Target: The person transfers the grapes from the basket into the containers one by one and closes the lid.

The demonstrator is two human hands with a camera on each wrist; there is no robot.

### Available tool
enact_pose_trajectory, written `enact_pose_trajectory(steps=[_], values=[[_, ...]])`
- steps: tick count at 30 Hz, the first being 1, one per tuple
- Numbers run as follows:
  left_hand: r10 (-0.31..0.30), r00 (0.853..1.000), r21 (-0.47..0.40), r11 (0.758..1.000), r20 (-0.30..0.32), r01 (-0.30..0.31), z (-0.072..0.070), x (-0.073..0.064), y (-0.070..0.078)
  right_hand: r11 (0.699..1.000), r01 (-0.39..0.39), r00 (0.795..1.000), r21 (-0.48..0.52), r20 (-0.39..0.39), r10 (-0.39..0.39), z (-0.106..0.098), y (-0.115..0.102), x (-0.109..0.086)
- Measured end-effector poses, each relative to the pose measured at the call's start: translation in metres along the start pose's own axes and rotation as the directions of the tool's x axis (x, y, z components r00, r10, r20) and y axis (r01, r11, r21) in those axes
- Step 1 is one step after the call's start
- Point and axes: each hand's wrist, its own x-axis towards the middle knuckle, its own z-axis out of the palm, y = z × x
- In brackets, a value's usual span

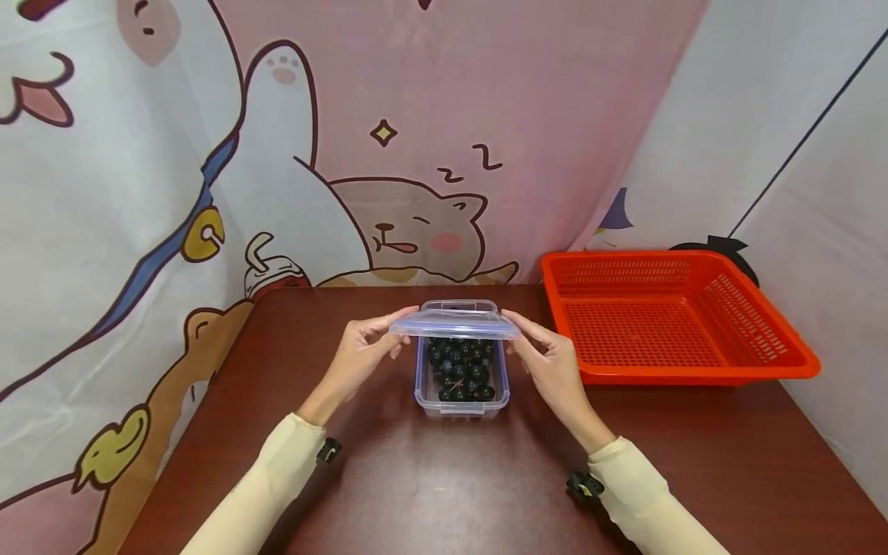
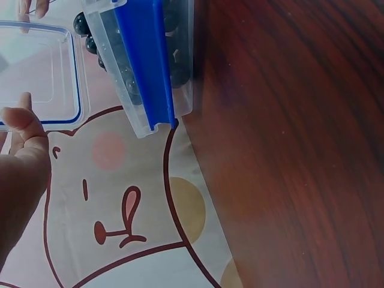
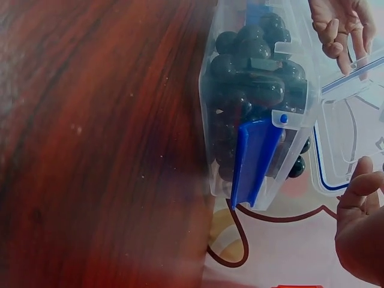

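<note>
A clear plastic container (image 1: 422, 395) holds a bunch of dark grapes (image 1: 463, 371). Above its far part hovers a clear lid (image 1: 454, 327) with a blue seal, apart from the rim and covering some grapes from the head view. My left hand (image 1: 357, 351) pinches the lid's left edge between thumb and fingers. At the opposite edge, my right hand (image 1: 551, 362) pinches it likewise. Both wrist views show the container from the side, with a blue latch (image 2: 147, 66) hanging down and grapes (image 3: 258, 90) visible through the wall.
A red perforated plastic basket (image 1: 694, 375) stands at the back right of the dark wooden table (image 1: 430, 478), beside my right hand. A cartoon-printed cloth (image 1: 416, 92) hangs behind the table and along its sides.
</note>
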Motion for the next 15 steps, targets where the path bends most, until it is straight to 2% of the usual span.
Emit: enact_pose_trajectory(steps=[8,15], values=[[0.003,1.000,-0.019,1.000,0.004,-0.003,0.0010,0.0005,0.0006,1.000,0.004,1.000,-0.005,-0.010,-0.004,-0.0010,0.0003,0.0003],[-0.007,1.000,0.042,0.999,-0.021,0.008,0.0048,-0.0003,0.0011,0.999,0.015,1.000,0.048,-0.023,-0.013,0.0009,-0.0010,0.0017]])
